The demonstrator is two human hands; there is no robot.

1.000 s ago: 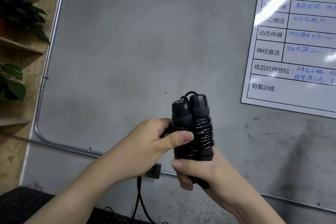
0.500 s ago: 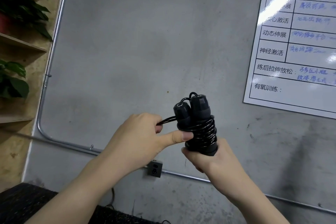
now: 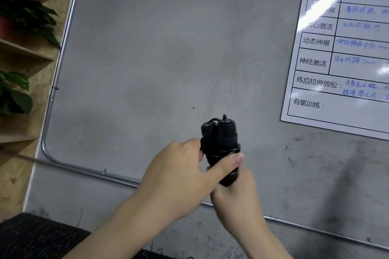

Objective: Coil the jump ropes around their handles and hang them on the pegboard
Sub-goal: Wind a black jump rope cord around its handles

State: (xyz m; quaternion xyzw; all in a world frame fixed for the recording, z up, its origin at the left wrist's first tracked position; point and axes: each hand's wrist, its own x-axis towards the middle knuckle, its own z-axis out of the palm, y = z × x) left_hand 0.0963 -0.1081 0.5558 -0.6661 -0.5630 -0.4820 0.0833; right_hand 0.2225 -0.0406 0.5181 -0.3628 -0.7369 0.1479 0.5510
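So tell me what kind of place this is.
Probably a gym or training studio. A whiteboard on the grey wall lists warm-up, stretching and aerobic training rows, and both hands hold a black jump rope coiled around its handles.

I can see two hands: my left hand (image 3: pixel 176 176) and my right hand (image 3: pixel 235 193). I count two black handles (image 3: pixel 221 141) standing side by side, with one black rope (image 3: pixel 219 151) wound round them; how many turns it makes I cannot tell. There is one white chart (image 3: pixel 341 52) on the grey wall. I count two green plants, one high up (image 3: pixel 27 14) and one lower down (image 3: pixel 14 92). One thin metal pipe (image 3: pixel 63 52) runs along the wall
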